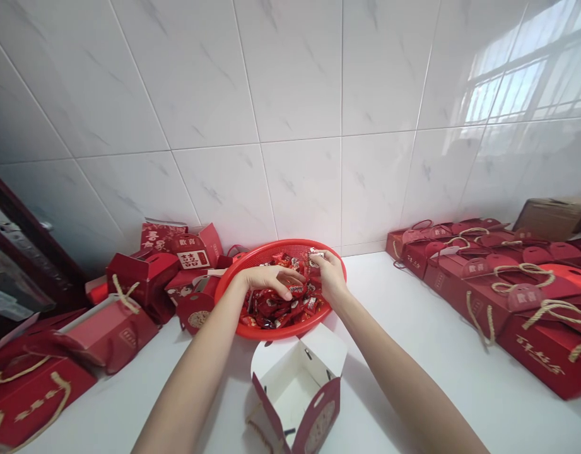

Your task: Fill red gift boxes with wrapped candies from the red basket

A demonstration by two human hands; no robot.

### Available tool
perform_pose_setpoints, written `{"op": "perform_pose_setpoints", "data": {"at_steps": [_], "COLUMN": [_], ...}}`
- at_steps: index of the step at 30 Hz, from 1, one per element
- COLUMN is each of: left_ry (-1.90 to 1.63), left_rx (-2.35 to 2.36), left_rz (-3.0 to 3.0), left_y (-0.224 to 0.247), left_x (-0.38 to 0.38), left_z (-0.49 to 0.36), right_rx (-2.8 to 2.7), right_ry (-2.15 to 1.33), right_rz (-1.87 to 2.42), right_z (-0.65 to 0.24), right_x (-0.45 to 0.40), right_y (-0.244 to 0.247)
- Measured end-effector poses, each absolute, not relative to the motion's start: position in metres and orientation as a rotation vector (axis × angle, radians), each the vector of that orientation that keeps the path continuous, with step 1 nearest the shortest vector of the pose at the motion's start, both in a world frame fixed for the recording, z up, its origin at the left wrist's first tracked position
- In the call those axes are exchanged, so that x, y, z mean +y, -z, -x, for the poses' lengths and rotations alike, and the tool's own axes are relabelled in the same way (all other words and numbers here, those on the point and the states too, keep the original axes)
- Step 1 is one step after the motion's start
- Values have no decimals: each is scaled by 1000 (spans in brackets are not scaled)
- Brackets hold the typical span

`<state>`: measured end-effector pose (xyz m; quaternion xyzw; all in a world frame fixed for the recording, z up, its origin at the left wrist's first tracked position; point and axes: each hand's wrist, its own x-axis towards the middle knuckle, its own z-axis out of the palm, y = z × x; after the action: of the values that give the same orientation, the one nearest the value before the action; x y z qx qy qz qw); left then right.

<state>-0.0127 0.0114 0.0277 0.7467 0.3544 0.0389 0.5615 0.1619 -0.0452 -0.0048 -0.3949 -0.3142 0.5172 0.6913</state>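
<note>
A red plastic basket (275,249) full of wrapped candies (271,309) stands against the tiled wall. Over the candies, my left hand (271,278) has its thumb and fingers apart, with a red-wrapped candy just beyond the thumb. At the basket's right side, my right hand (332,275) pinches a wrapped candy (313,253) with white and red on its wrapper. Between my forearms, in front of the basket, an open gift box (294,394) shows a bare white inside, its flaps spread and a rope handle at its left.
Red gift boxes, some open, crowd the left side, including a box with a rope handle (143,277). Rows of closed red gift boxes (489,302) line the right. A brown cardboard box (550,217) sits behind them. The white tabletop (385,328) lies between.
</note>
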Motion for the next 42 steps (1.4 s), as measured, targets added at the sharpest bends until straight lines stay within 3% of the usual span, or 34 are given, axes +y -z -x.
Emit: {"op": "perform_pose_setpoints", "data": {"at_steps": [8,18,26,42], "left_ry": [-708,-1034,-716,-265], "left_rx": [1028,1224,1449,1615], "left_rz": [-1670,-1360,-1844,-2087], "left_y": [-23,-23,5,16], "left_x": [18,32,49,63], "left_z": [7,13,29,-10], "right_rx": [-675,-649,-655,-641], "right_ry": [-1197,-1188,-1196,-1174], "right_rz": [885,876,862,834], "right_z": [-162,-160,-162,-161], "right_x": [-43,-46,-42,-41], "right_y": [5,2,7,4]}}
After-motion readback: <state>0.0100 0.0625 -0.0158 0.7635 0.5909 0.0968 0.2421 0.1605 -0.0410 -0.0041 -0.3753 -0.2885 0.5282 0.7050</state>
